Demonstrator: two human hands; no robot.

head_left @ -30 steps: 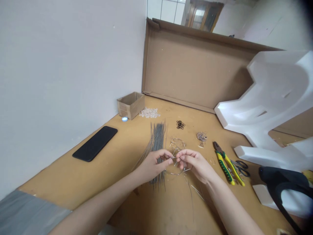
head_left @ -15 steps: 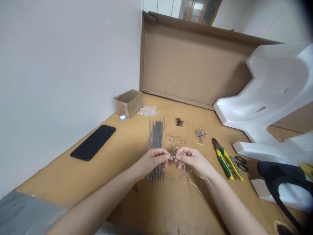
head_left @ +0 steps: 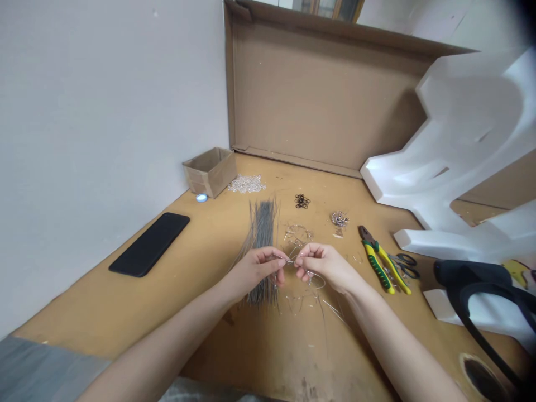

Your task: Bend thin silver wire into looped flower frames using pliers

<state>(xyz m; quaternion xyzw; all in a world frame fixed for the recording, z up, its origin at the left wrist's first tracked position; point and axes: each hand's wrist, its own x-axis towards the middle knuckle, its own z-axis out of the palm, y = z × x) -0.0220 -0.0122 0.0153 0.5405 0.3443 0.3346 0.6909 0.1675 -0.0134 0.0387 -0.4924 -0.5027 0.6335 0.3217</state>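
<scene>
Both hands meet over the table, pinching a thin silvery wire (head_left: 319, 281) that bends into loops between and below them. My left hand (head_left: 263, 269) has thumb and index finger closed on it, above the right side of a bundle of grey wires (head_left: 262, 223). A short gap separates it from my right hand (head_left: 319, 263), also in a pinch on the wire. Behind the hands lies a loose ring of thin wire pieces (head_left: 298, 233). Fine details at the fingertips are too small to make out.
Green-yellow pliers (head_left: 382, 262) and black scissors (head_left: 406, 264) lie right, near white foam (head_left: 473, 139). Black rings (head_left: 302, 201), a small wire coil (head_left: 339, 218) and clear beads (head_left: 247, 183) lie behind. At left are a small box (head_left: 211, 172) and a black phone (head_left: 149, 244).
The camera view has tilted down and shifted slightly right, so the table items appear higher and farther left. Both hands keep their pinch, and the wire loop between them has changed shape.
</scene>
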